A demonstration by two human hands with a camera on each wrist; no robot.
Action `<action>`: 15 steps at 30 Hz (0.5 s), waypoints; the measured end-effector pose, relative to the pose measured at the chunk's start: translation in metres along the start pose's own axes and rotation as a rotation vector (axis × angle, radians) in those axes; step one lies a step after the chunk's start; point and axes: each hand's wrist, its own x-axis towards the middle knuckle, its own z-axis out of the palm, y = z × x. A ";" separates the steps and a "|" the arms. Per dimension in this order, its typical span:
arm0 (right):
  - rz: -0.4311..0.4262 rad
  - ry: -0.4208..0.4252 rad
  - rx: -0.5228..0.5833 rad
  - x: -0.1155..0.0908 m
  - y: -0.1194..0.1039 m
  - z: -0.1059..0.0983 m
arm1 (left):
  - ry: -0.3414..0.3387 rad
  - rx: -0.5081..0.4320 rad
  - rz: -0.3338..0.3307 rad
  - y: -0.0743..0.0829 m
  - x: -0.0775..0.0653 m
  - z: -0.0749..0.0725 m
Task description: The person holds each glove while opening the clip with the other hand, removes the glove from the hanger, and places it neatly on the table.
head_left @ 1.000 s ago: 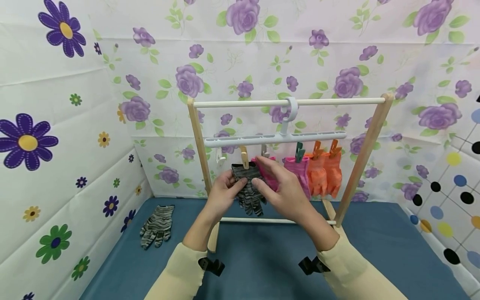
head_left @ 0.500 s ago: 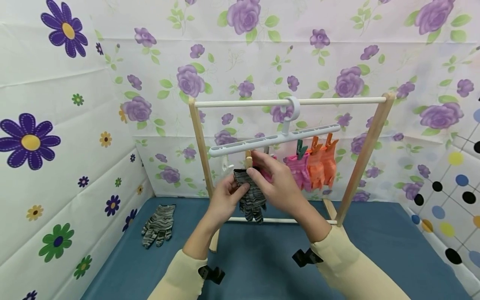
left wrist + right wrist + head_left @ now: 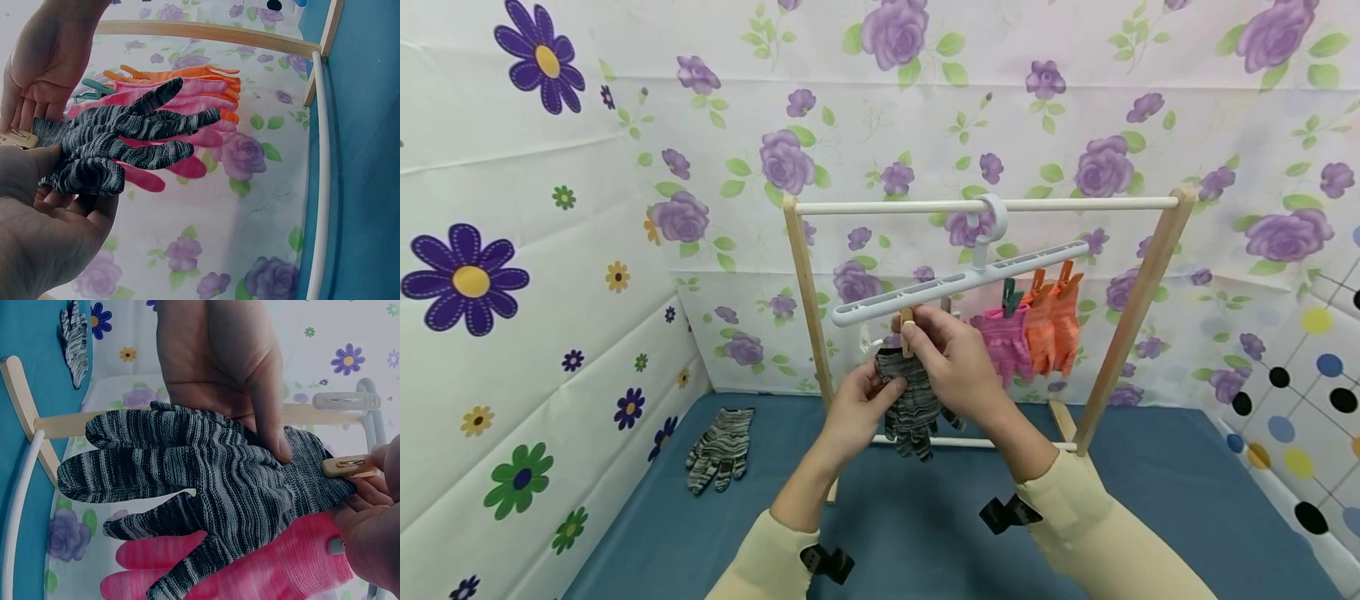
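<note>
A black-and-grey striped knit glove [image 3: 912,408] hangs fingers-down below the left half of the white hanger [image 3: 925,290]. My left hand [image 3: 857,408] pinches its cuff side between thumb and fingers. With thumb and fingertips my right hand [image 3: 958,358] pinches the beige clothespin [image 3: 347,465], whose tip sits on the cuff edge in the right wrist view. Behind the striped glove hangs a pink glove [image 3: 312,556] on a grey clip [image 3: 336,545], mostly hidden in the head view. Farther right hang another pink glove [image 3: 1009,342] on a green clip [image 3: 1011,297] and two orange gloves [image 3: 1039,337].
The hanger hooks over the white top rod [image 3: 880,207] of a wooden rack [image 3: 1127,325]. A second striped glove [image 3: 722,450] lies on the blue table [image 3: 925,533] at the left. A white clip [image 3: 868,340] hangs at the hanger's left end. Patterned cloth walls surround the table.
The hanger's left end has dipped and its right end risen. My right hand has moved from beside the glove to the beige clothespin. The striped glove hangs lower, slightly to the right.
</note>
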 end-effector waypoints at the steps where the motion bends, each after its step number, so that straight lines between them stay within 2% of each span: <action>1: 0.005 0.003 0.002 0.000 0.000 0.000 | 0.002 -0.001 -0.001 -0.001 0.000 0.001; 15: 0.026 0.031 0.039 0.001 0.002 -0.001 | 0.041 0.019 -0.046 -0.005 -0.006 0.004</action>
